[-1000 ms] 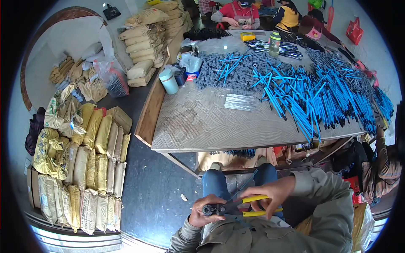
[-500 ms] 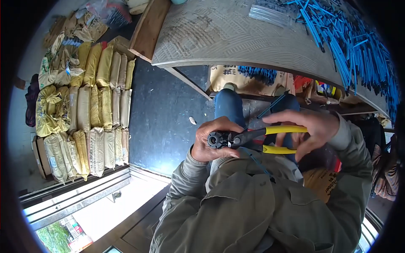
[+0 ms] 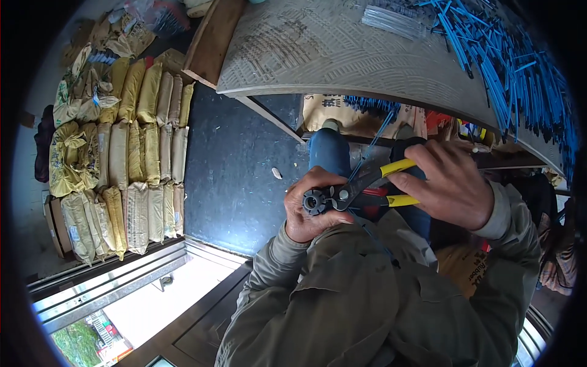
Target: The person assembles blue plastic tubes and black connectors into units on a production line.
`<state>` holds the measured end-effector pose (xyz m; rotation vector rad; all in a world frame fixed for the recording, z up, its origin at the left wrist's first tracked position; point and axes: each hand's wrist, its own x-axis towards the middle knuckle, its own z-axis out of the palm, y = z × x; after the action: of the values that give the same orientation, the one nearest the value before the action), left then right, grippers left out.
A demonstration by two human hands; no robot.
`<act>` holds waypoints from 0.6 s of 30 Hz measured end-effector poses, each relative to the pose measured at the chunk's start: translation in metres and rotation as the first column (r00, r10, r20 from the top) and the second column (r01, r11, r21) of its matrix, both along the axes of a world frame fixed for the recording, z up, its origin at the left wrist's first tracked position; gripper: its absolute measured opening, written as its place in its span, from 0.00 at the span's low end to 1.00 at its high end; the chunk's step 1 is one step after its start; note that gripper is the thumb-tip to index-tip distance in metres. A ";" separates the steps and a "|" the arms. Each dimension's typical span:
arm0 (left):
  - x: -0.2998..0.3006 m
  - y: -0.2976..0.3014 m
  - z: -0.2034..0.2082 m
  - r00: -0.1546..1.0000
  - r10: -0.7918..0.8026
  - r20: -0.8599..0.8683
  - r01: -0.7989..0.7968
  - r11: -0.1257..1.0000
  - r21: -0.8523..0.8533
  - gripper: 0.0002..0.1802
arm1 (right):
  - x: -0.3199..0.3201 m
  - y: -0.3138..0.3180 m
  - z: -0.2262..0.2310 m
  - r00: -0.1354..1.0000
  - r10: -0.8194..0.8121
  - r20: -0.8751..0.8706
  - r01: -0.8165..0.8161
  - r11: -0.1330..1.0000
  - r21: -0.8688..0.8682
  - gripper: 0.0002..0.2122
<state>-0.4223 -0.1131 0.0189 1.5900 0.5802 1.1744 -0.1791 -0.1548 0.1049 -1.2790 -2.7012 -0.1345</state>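
My left hand (image 3: 301, 214) is closed around a black round part with a slotted rim and a hole in its middle (image 3: 314, 202), at the jaw end of a pair of pliers (image 3: 367, 181). Yellow sleeves cover the pliers' handles, which stand apart, with something red showing between them. My right hand (image 3: 451, 186) grips these handles, fingers over the upper one and thumb near the lower. Thin blue strands (image 3: 378, 136) run from beside the jaws toward the workbench, and another dark blue strand (image 3: 378, 238) hangs over my lap. The jaws' bite is hidden.
Ahead is a grey workbench (image 3: 342, 67) with a heap of blue sticks (image 3: 520, 79) and a clear plastic bundle (image 3: 394, 21). A wooden board (image 3: 211, 43) stands at its left edge. Stacked sacks (image 3: 137, 153) fill the left side, and a brown sack (image 3: 461, 269) lies to my right.
My right hand has shifted left and closed around the pliers' handles, which have spread wider and tilted. The blue strands now reach farther up toward the workbench. My left hand stays nearly in place.
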 end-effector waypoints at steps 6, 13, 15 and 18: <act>-0.001 0.001 -0.003 1.000 0.017 -0.017 -0.017 1.000 0.017 0.30 | -0.010 -0.001 -0.052 0.957 -0.004 -0.291 -0.007 0.999 -0.036 0.16; 0.000 0.002 0.002 0.995 0.092 -0.035 -0.092 0.996 -0.007 0.29 | -0.003 0.005 -0.041 0.990 -0.007 -0.143 -0.001 0.998 -0.056 0.14; -0.001 0.007 0.001 1.000 0.008 -0.030 -0.008 1.000 -0.005 0.29 | -0.001 0.008 -0.031 0.993 -0.016 -0.117 0.009 0.998 -0.067 0.14; -0.006 0.010 -0.002 0.997 -0.072 -0.016 0.072 0.997 -0.020 0.30 | 0.005 0.017 -0.014 0.890 -0.072 -0.450 -0.242 0.762 -0.601 0.14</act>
<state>-0.4287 -0.1030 0.0171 1.5921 0.5395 1.1001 -0.1741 -0.1379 0.0913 -1.1092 -2.4311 1.0691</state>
